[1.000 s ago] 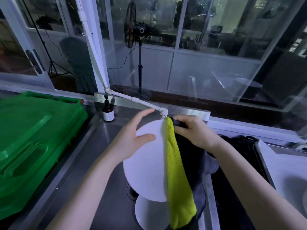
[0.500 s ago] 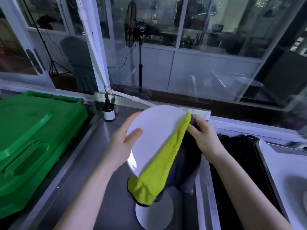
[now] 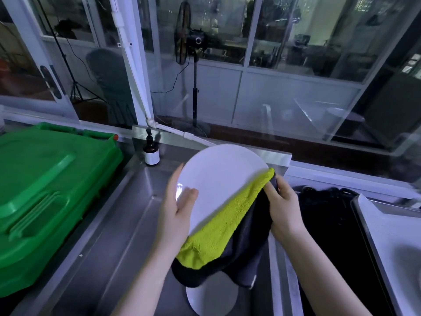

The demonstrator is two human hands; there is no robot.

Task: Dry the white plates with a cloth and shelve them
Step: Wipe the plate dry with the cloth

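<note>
Above a second white plate (image 3: 211, 297) lying at 6 o'clock on the steel surface (image 3: 109, 258), the left hand (image 3: 180, 213) has its fingers clasped on the 9 o'clock rim of a tilted round white plate (image 3: 218, 179), the right hand (image 3: 282, 206) pinching a yellow-green and grey fleecy cloth (image 3: 218, 231) against its 3 o'clock rim.

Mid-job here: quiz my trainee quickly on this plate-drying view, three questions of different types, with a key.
1. True or false: the left hand grips the white plate with its thumb on the face.
2. The right hand pinches the cloth against: A) the plate's right rim; B) a bottle; C) a green lid.
3. Where does the second plate lie?
Key: 1 true. 2 A. 3 In the steel basin, under the hanging cloth.
</note>
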